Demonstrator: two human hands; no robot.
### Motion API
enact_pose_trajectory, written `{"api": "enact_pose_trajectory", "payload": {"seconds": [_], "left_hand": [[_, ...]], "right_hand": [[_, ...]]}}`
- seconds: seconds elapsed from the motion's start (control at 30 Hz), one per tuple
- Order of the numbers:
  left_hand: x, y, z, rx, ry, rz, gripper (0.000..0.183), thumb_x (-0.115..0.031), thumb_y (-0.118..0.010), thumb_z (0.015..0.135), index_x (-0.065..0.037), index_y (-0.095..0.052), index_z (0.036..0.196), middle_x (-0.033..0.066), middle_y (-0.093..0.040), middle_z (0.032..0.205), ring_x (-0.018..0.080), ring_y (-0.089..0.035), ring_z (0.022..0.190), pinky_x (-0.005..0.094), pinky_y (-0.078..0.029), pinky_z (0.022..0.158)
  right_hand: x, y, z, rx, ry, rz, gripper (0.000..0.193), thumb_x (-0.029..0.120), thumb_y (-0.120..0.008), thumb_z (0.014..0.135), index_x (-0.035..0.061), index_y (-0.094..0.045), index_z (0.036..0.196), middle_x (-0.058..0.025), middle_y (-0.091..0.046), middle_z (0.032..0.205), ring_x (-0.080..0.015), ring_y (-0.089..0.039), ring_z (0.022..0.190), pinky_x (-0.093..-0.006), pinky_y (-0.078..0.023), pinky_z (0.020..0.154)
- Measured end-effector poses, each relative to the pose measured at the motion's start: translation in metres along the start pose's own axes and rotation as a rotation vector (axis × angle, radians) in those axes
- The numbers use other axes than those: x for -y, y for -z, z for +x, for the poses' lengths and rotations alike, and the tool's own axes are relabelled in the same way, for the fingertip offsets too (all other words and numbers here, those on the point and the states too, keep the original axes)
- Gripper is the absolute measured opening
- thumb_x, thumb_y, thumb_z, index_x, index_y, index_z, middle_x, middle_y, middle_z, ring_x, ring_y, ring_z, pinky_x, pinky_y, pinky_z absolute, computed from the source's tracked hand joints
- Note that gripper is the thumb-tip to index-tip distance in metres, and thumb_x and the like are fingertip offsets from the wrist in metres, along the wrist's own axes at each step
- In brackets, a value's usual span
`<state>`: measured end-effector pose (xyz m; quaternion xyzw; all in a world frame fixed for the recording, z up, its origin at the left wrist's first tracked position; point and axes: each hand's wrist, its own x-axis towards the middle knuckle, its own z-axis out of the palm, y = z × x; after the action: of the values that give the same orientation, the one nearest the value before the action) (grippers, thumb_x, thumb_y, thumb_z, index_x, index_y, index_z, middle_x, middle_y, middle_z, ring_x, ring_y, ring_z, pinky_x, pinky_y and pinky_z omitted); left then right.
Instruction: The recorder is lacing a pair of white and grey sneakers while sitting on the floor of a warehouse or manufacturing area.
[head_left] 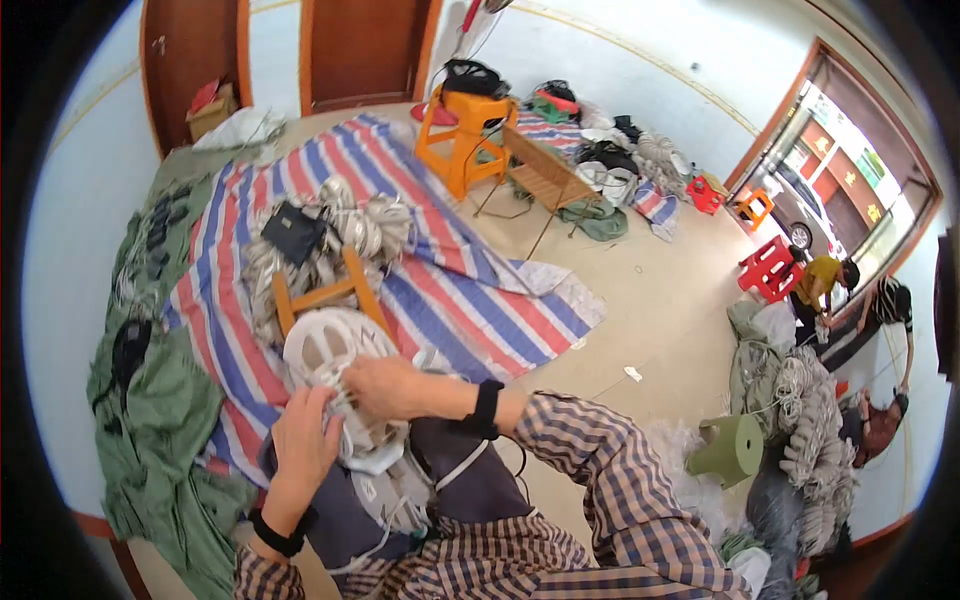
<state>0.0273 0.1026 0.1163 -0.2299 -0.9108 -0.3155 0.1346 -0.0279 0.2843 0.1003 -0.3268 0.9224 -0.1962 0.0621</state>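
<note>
A white shoe upper [325, 338] with openwork sides and dark marks rests above my lap, against a wooden stool frame [320, 293]. My left hand [303, 440] is at its near left side, fingertips pinched together at the white lacing. My right hand [385, 386] reaches across from the right, its fingers closed on the same lacing area; the lace ends are partly hidden by the fingers. More white upper pieces [385, 490] and loose white cords lie across my lap, over dark cloth.
A striped tarp [440, 310] spreads ahead, bearing a heap of white pieces [375, 230] and a dark pouch [293, 233]. Green cloth [160, 420] lies left. Orange stool [462, 140] and wooden rack [545, 165] stand beyond. Right: green stool [728, 450], bundles [812, 450], other people [825, 280].
</note>
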Motion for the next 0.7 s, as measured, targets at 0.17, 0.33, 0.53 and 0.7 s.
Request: {"api": "enact_pose_trajectory", "payload": {"seconds": [0.17,0.33,0.53,0.7], "left_hand": [[0.001,-0.011,0.007,-0.070,-0.016,0.089,0.024,-0.002,-0.062,0.071,-0.007,-0.055,0.093,0.0105,-0.052,0.080,0.0259,-0.057,0.068,0.0357,-0.045,0.059],[0.002,-0.016,0.003,0.060,0.166,-0.014,0.026,-0.008,-0.063,0.070,-0.008,-0.051,0.093,0.0120,-0.051,0.084,0.0351,-0.056,0.075,0.0448,-0.044,0.062],[0.005,-0.009,0.017,0.211,0.131,0.085,0.026,-0.013,-0.060,0.071,-0.007,-0.050,0.094,0.0152,-0.057,0.084,0.0365,-0.058,0.077,0.0462,-0.045,0.064],[0.006,-0.011,0.022,0.231,0.218,0.028,0.027,-0.014,-0.059,0.072,-0.007,-0.052,0.098,0.0155,-0.059,0.086,0.0354,-0.059,0.076,0.0444,-0.045,0.066]], "right_hand": [[-0.008,0.001,-0.005,-0.069,0.097,-0.092,0.022,0.016,-0.056,0.077,-0.0006,-0.050,0.091,-0.0194,-0.057,0.090,-0.0366,-0.061,0.071,-0.0443,-0.049,0.060],[0.005,0.006,-0.010,-0.212,0.334,-0.354,0.028,0.011,-0.064,0.071,-0.0011,-0.047,0.090,-0.0131,-0.052,0.078,-0.0267,-0.061,0.062,-0.0340,-0.047,0.048],[0.003,0.017,-0.006,-0.084,0.385,-0.449,0.033,0.011,-0.064,0.070,-0.0017,-0.047,0.095,-0.0134,-0.053,0.084,-0.0280,-0.061,0.063,-0.0364,-0.047,0.050],[-0.005,0.007,-0.005,-0.217,0.262,-0.285,0.034,0.011,-0.064,0.070,0.0000,-0.047,0.098,-0.0139,-0.053,0.084,-0.0295,-0.061,0.064,-0.0386,-0.047,0.051]]}}
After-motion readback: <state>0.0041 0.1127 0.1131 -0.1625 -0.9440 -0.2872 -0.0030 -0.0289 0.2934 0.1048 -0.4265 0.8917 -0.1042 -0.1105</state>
